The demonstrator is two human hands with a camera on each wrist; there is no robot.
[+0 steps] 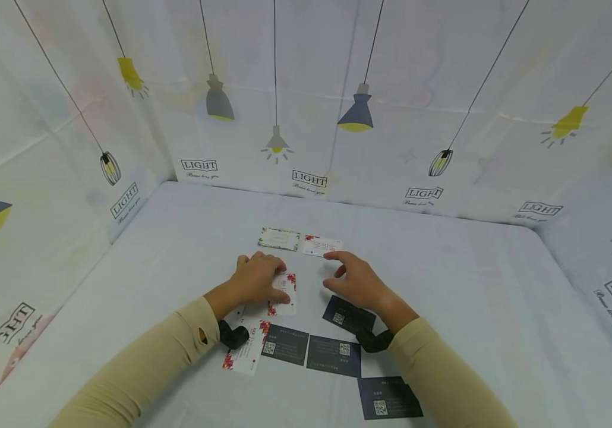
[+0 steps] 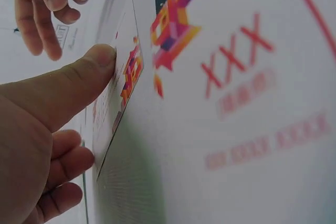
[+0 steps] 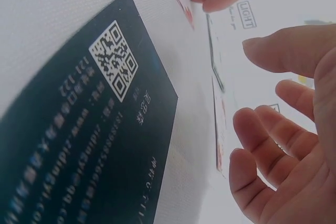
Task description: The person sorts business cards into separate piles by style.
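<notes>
In the head view my left hand [image 1: 255,278] is over a white card with red flower corners [image 1: 286,285], lying on the white tabletop. Its thumb [image 2: 84,74] is outstretched and rests at the card's face, with the other fingertips by the far edge. My right hand [image 1: 356,282] hovers to the right, thumb and fingers apart, nothing between them. Its index fingertip overlaps the lower right of another red-flowered white card [image 1: 321,245]. Under the right wrist lies a dark card with a QR code [image 3: 105,114].
A leaf-bordered white card [image 1: 279,238] lies at the back. Nearer are another red-flowered card [image 1: 249,351], partly beneath the left wrist, and dark QR cards [image 1: 286,345], [image 1: 334,356], [image 1: 388,399]. A lamp-printed cloth [image 1: 306,89] walls the table's back and sides.
</notes>
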